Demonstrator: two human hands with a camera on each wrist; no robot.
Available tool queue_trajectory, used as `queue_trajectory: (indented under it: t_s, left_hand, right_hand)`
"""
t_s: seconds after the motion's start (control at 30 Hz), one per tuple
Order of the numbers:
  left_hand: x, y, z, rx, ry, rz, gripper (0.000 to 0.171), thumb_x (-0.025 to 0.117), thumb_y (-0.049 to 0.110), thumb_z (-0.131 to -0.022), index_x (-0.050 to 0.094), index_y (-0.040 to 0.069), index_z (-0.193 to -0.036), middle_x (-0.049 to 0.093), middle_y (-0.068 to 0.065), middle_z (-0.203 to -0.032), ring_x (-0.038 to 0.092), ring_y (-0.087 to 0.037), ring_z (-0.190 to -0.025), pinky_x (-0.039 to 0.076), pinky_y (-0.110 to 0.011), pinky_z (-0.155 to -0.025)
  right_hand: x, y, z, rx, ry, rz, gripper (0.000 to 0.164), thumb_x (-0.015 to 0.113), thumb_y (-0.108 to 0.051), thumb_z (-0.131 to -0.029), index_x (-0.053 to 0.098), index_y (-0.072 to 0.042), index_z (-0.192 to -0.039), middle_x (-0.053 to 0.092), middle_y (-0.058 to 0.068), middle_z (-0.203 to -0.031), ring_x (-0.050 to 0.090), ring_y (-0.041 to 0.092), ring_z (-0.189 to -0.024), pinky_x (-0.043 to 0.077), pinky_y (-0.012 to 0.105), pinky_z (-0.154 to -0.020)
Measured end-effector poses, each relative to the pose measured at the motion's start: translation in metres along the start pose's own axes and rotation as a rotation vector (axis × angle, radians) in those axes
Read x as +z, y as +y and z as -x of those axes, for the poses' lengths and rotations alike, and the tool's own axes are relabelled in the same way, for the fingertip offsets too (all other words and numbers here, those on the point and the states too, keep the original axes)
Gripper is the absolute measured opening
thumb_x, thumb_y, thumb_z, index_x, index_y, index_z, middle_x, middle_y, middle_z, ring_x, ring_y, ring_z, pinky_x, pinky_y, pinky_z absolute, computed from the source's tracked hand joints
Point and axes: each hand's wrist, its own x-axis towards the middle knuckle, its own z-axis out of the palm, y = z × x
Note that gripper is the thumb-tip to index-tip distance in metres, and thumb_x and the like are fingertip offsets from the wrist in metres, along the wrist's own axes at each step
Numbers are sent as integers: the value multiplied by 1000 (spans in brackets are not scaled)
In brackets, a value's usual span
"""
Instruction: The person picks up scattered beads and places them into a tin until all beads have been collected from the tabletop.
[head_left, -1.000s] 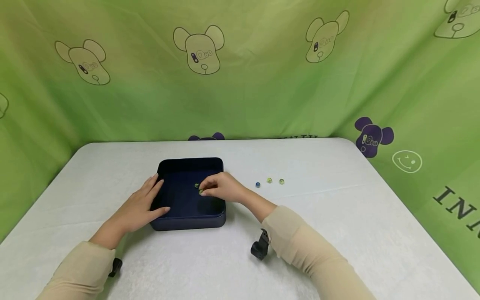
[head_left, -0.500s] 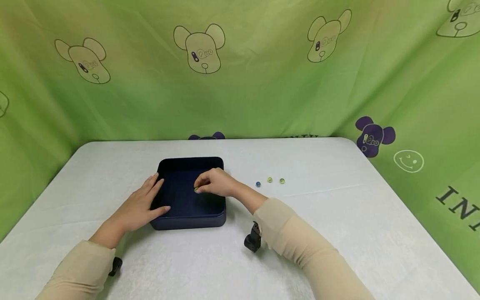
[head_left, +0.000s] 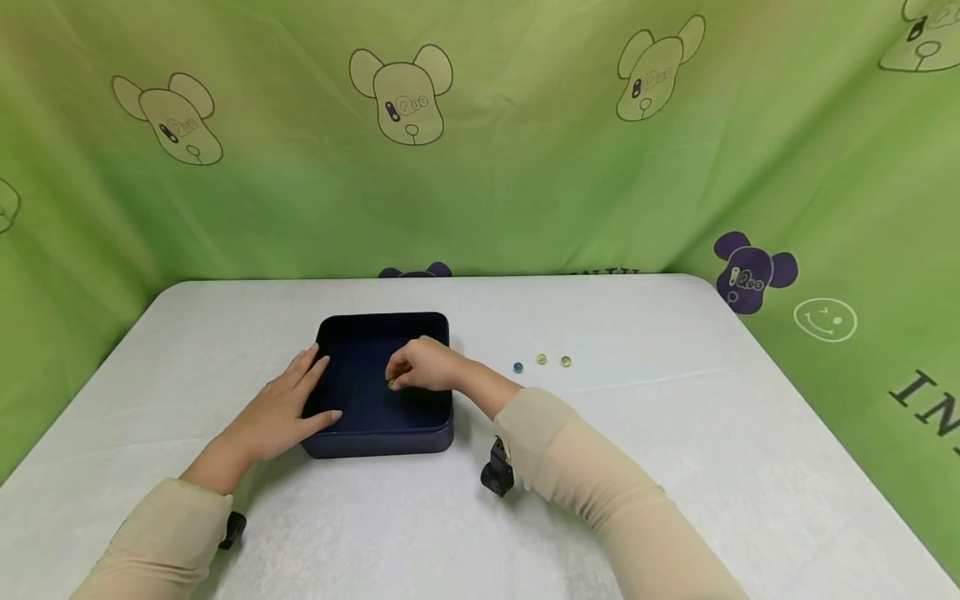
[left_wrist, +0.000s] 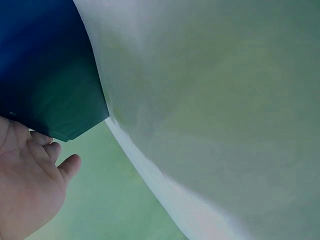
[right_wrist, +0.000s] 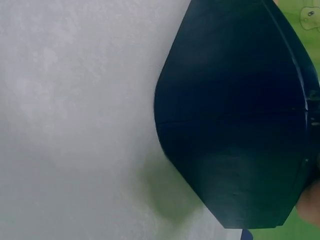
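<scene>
A dark blue, square, open-topped box (head_left: 345, 446) stands on the white-covered table. My left hand (head_left: 272, 417) rests at the box's left side, fingers spread over the rim and thumb along the near edge. In the left wrist view its fingertips lie right at the box wall (left_wrist: 60, 100). My right hand (head_left: 423, 364) reaches over the right rim into the box. Its thumb and fingers pinch a small greenish marble (head_left: 391, 384), mostly covered by the fingertips. In the right wrist view only a sliver of this hand (right_wrist: 310, 204) shows behind the box wall (right_wrist: 235, 120).
To the right of the box lie a blue marble (head_left: 518, 367), a yellow-green marble (head_left: 542, 359) and another yellow-green marble (head_left: 566, 362). A green printed curtain (head_left: 525, 183) hangs behind the table (head_left: 660, 417). Small black cameras sit at both wrists.
My right hand has moved slightly left inside the box. A second small marble seen by its fingertips a second ago no longer shows. The left hand has stayed in place.
</scene>
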Motion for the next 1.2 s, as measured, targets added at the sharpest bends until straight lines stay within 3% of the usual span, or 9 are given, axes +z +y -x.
queue_trajectory:
  t_s: [0.47, 0.7, 1.2]
  left_hand:
    - [0, 1, -1, -1, -5, 5, 82, 41, 57, -82, 12, 5, -139, -1, -11, -144, 1, -28, -129, 16, -55, -94]
    - [0, 0, 0, 0, -3, 3, 82, 42, 56, -82, 13, 4, -139, 0, -11, -144, 1, -28, -129, 16, -56, -94]
    - [0, 1, 0, -4, -4, 3, 82, 43, 55, -82, 13, 3, -138, 0, -12, -143, 1, -28, -129, 16, -55, -94]
  right_hand:
    - [7, -6, -13, 34, -99, 207, 11, 65, -15, -77, 67, -10, -87, 63, -4, -82, 55, 5, -72, 42, 14, -65]
    - [10, -6, -19, 59, -140, 237, 9, 67, -14, -76, 68, -10, -84, 64, -4, -80, 55, 4, -70, 42, 14, -64]
    - [15, -8, -15, 13, -132, 344, 11, 65, -10, -76, 69, -12, -86, 63, -5, -78, 54, 5, -68, 42, 15, -63]
